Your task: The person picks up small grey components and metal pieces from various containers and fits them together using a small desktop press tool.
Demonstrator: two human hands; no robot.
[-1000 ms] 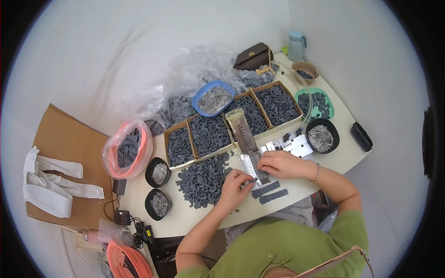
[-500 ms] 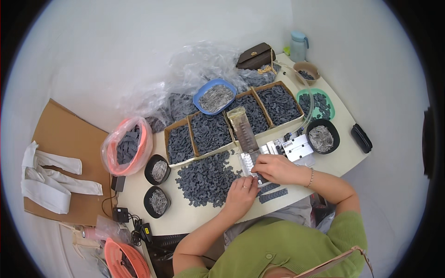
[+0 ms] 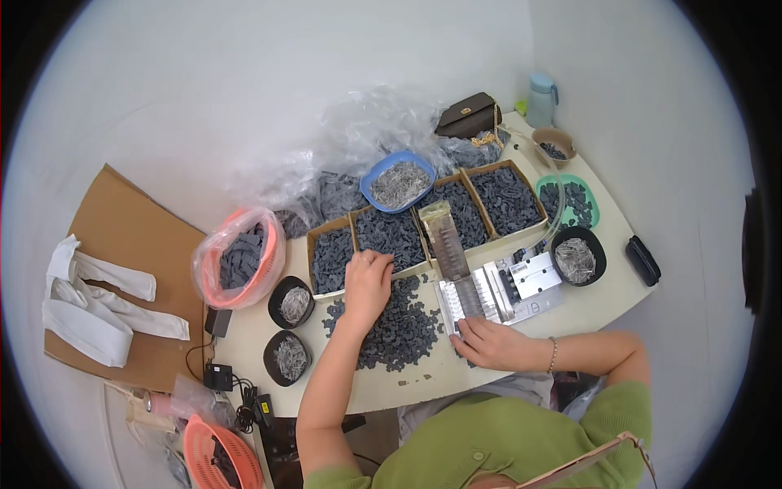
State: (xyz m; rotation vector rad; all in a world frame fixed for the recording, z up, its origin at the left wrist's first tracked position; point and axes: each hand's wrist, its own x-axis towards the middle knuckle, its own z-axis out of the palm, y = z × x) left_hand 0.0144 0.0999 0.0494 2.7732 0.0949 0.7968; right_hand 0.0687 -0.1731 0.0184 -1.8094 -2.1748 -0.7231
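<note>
My left hand [image 3: 368,285] is over the near edge of the divided cardboard box [image 3: 413,273], fingers curled at the small dark grey parts [image 3: 383,236] in one compartment. Anything pinched there is too small to make out. My right hand [image 3: 489,344] is closed at the near end of a metal jig [image 3: 493,297] with a row of slots; what its fingers grip is hidden. A clear, ribbed plastic piece [image 3: 448,248] slopes from the jig up over the box. Between my hands, a heap of loose grey parts [image 3: 399,330] lies on the table.
Black bowls of metal pins stand left [image 3: 287,357] and right [image 3: 577,257]; a blue tray [image 3: 365,181] of pins rests on the box. Pink basket [image 3: 277,265], green tray [image 3: 593,204], brown bowl [image 3: 568,138], blue bottle [image 3: 541,106], handbag [image 3: 470,118] and black case [image 3: 642,261] surround the work.
My left hand has left the jig and reached up and left to the box. My right hand has slid down to the jig's near end. Grey strips at the table edge no longer show.
</note>
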